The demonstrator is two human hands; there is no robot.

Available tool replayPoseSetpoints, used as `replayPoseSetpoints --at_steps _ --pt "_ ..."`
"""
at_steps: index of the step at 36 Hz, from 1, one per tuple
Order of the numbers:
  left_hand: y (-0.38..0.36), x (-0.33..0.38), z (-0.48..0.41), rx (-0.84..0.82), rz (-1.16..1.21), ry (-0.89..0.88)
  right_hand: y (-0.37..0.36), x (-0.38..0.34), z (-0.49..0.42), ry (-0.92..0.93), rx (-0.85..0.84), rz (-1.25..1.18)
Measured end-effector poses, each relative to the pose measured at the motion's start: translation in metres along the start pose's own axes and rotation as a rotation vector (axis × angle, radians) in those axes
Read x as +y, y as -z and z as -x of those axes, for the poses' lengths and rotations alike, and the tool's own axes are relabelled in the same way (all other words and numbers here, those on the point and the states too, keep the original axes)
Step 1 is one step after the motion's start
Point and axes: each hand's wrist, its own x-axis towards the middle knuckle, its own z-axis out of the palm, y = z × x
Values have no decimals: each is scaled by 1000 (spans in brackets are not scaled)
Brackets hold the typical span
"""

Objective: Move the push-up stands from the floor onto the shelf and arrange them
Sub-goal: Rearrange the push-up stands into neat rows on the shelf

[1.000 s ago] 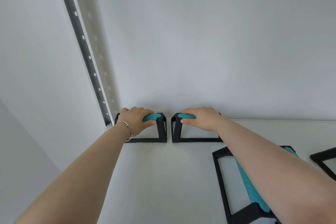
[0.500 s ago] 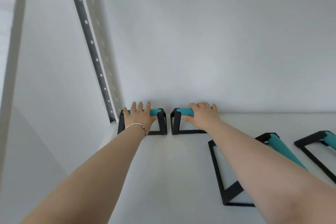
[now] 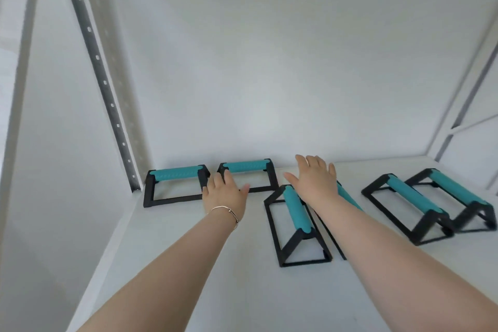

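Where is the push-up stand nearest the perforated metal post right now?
In the head view, that push-up stand sits at the shelf's back left corner, beside the metal post, a second stand to its right.

A white shelf [image 3: 188, 264] meets a plain white back wall [image 3: 296, 62] under soft, even light. At the left corner stands 1 grey metal upright [image 3: 105, 83] punched with holes; another upright [image 3: 469, 94] rises at the right.

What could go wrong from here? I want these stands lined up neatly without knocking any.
The right hand hovers open over a stand that its forearm mostly hides; lowering blind could nudge it into the neighbouring stand. The left hand sits close to the two back stands and might push them askew.
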Motion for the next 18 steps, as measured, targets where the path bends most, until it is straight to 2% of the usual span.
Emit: replayPoseSetpoints --at_steps 5,10,12,18 --pt "-3 67 34 -79 41 5 7 49 15 -105 7 21" --pt "-17 123 39 -354 310 189 4 86 20 -247 -124 -62" --pt "-20 132 37 -438 350 232 -1 91 20 -280 -191 -149" --pt "-28 148 37 -372 383 369 -1 109 19 -296 -310 -367"
